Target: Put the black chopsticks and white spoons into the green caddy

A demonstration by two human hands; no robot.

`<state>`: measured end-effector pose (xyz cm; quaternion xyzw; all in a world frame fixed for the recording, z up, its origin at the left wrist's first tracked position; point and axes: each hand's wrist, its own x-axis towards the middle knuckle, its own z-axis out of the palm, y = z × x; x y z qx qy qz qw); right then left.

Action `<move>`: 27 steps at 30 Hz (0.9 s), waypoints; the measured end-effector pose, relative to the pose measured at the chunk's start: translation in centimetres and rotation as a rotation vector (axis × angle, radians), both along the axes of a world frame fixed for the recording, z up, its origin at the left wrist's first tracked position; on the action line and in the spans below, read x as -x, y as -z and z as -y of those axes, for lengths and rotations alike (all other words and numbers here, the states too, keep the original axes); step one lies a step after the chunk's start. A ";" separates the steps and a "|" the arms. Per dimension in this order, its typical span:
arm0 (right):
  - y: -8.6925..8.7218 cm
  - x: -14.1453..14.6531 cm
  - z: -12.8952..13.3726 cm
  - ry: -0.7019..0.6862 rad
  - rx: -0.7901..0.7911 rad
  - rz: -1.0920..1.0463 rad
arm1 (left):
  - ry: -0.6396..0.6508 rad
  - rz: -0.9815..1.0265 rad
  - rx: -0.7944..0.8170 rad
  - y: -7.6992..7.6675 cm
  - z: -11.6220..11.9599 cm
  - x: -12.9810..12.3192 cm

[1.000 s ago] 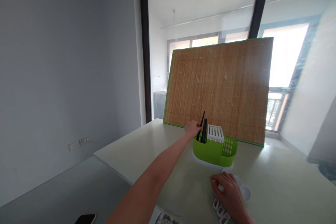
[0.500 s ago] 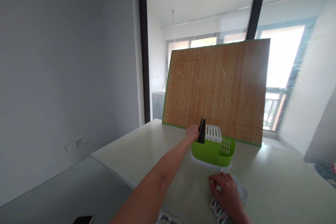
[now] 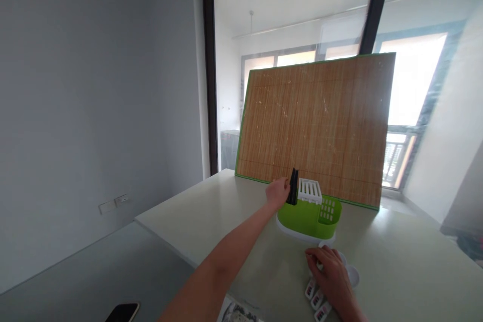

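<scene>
My left hand (image 3: 278, 192) reaches far forward, its fingers closed around a bundle of black chopsticks (image 3: 294, 186). The chopsticks stand upright at the left compartment of a green utensil holder (image 3: 304, 222) with a white base. A white slatted piece (image 3: 310, 190) sits at the holder's top, beside the chopsticks. Nearer to me, my right hand (image 3: 330, 269) rests with curled fingers over several white spoons (image 3: 353, 276). The spoons' marked handles (image 3: 317, 300) stick out on the left of the palm. Whatever those fingers grip, if anything, is hidden.
Behind the holder, a large bamboo-faced board (image 3: 313, 131) with a green edge leans upright by a dark-framed glass wall. A plastic-wrapped packet (image 3: 238, 313) lies at the near table edge. Lower left is a phone (image 3: 124, 312). The white table (image 3: 211, 211) has its left edge near the grey wall.
The black chopsticks, slightly spread before, now stand closer together beside my left hand. My right hand stays over the spoons. The whole view has shifted a little.
</scene>
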<state>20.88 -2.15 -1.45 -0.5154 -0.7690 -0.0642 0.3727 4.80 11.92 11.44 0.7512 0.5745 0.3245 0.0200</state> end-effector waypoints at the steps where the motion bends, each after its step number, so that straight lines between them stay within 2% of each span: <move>1: 0.2 -0.2 -0.1 0.025 0.002 -0.040 | 0.006 0.040 -0.027 0.5 1.1 0.3; 3: 0.5 -0.8 -0.4 0.079 0.007 -0.140 | 0.046 0.161 -0.077 2.3 3.7 0.7; 5: 0.7 -1.3 -0.6 0.136 0.030 -0.255 | 0.120 0.298 -0.090 4.9 6.7 0.9; 9: 0.4 -1.9 -0.4 0.238 0.091 -0.467 | 0.278 0.344 0.091 10.8 11.5 0.3; 12: -0.2 -2.1 -0.1 0.292 0.093 -0.594 | 0.331 0.250 0.247 13.2 13.2 -1.0; 14: -0.4 -2.3 0.0 0.325 0.091 -0.647 | 0.324 0.155 0.320 13.5 13.3 -1.9; 20: 0.1 -2.7 -0.1 0.366 0.097 -0.606 | 0.297 -0.124 0.393 12.4 12.3 -3.8; 23: 0.4 -2.4 -0.2 0.355 0.116 -0.479 | 0.287 -0.149 0.393 12.7 11.9 -3.9; 27: 0.5 -1.6 0.0 0.366 0.120 -0.252 | 0.216 -0.097 0.281 13.7 11.8 -3.3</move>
